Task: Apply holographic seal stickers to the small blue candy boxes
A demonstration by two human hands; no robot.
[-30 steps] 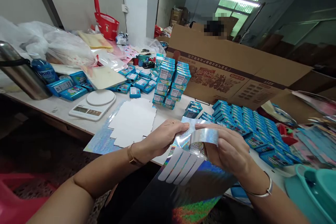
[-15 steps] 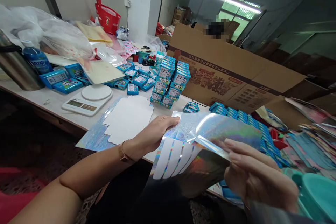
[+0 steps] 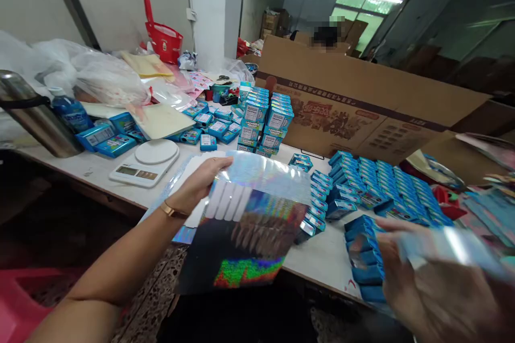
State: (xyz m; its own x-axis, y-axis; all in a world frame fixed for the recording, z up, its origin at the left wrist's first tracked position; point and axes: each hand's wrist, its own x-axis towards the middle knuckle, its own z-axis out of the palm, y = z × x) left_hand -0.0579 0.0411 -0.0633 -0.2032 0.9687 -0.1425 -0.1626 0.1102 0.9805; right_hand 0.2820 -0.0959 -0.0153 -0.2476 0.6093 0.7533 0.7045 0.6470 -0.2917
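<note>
My left hand (image 3: 209,174) pinches the upper left edge of a shiny holographic sticker sheet (image 3: 257,230), which hangs tilted over the table's front edge. Pale rounded strips show at the sheet's upper left; its lower part reflects dark and rainbow colours. On the right, my right hand (image 3: 426,284) is closed on a clear, shiny film strip (image 3: 446,246), both smeared by motion. Close to that hand stands a row of blue packs (image 3: 362,257) on the table. White cut sheets (image 3: 187,177) lie partly hidden behind my left hand.
A white kitchen scale (image 3: 147,163) sits left, near a steel flask (image 3: 40,118) and a blue bottle (image 3: 70,110). Stacked small blue boxes (image 3: 257,118) stand mid-table, with more rows (image 3: 382,182) to the right. A large cardboard box (image 3: 341,102) blocks the back.
The film strip has come away from the sheet in my right hand, which moved right. My left hand and the sheet shifted left in view. The camera turned slightly.
</note>
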